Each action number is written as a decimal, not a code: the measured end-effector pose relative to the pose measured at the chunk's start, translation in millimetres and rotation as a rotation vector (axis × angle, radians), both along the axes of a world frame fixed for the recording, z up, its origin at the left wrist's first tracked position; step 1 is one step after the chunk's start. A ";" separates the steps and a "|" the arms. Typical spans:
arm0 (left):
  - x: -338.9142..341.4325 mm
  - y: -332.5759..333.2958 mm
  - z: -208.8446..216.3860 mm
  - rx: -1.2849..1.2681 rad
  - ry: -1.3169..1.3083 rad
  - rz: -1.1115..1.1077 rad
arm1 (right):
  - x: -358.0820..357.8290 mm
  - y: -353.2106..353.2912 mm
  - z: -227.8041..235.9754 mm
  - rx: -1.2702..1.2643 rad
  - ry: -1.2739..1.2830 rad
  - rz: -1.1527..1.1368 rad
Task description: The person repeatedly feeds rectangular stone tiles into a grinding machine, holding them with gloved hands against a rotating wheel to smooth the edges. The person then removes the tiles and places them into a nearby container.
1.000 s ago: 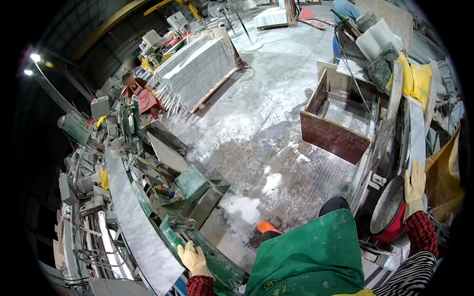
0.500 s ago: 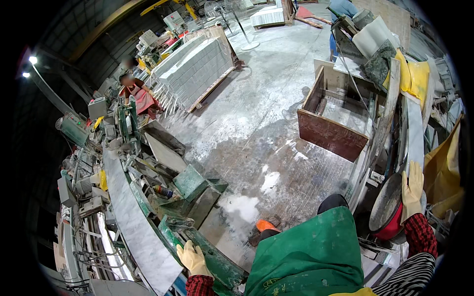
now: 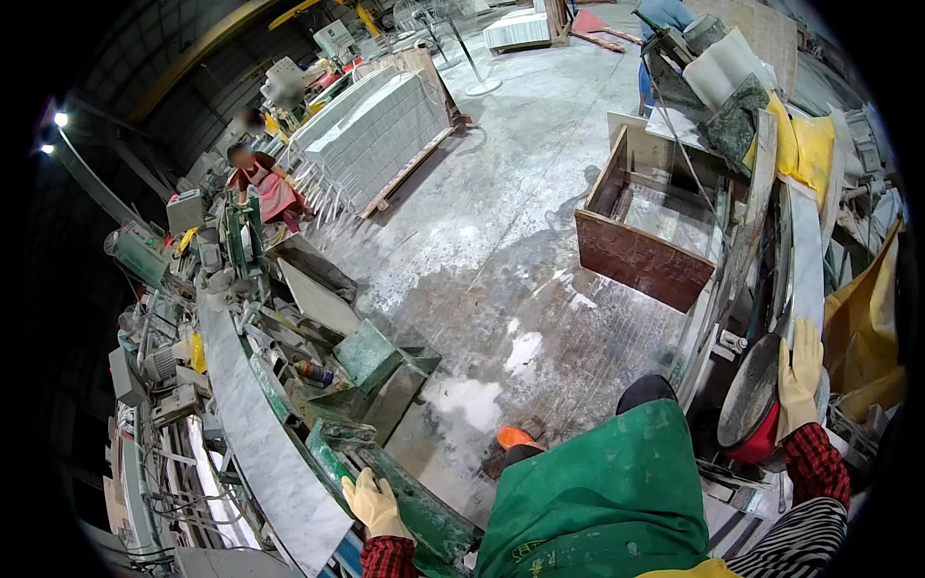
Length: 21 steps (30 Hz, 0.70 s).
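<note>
Yellow gloves cover both our hands. Our left hand (image 3: 374, 503) lies open and flat on the green metal machine frame (image 3: 424, 511), beside a long grey marble slab (image 3: 258, 433). Our right hand (image 3: 800, 371) rests with fingers straight on the round grey stone disc (image 3: 752, 390) over a red bucket (image 3: 761, 445).

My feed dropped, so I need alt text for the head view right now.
A person in a green apron stands on a wet concrete floor, left hand in a pale glove resting on a green machine frame beside a long grey stone slab. The gloved right hand lies flat against a round dark disc with a red rim.
</note>
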<state>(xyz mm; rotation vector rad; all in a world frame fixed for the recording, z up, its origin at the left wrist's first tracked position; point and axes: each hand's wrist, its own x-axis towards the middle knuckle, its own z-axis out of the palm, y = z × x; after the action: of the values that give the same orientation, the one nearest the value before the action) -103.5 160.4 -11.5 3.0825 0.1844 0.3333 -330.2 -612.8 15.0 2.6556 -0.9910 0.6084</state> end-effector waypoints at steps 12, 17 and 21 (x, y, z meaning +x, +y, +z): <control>-3.6 12.0 -9.4 -0.009 -0.053 -0.018 | -4.6 18.1 2.1 0.022 -0.051 0.037; -7.0 19.7 -19.5 -0.049 -0.045 -0.013 | 7.6 -8.5 15.1 0.593 -0.285 -0.126; -4.5 1.0 7.8 -0.102 0.022 0.043 | 24.1 -23.2 19.5 0.446 -0.090 -0.315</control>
<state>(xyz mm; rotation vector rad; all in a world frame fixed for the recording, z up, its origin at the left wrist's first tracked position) -108.1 161.4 -3.8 2.9860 0.2603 0.2827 -306.1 -636.0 34.5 2.7543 -1.7033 0.4843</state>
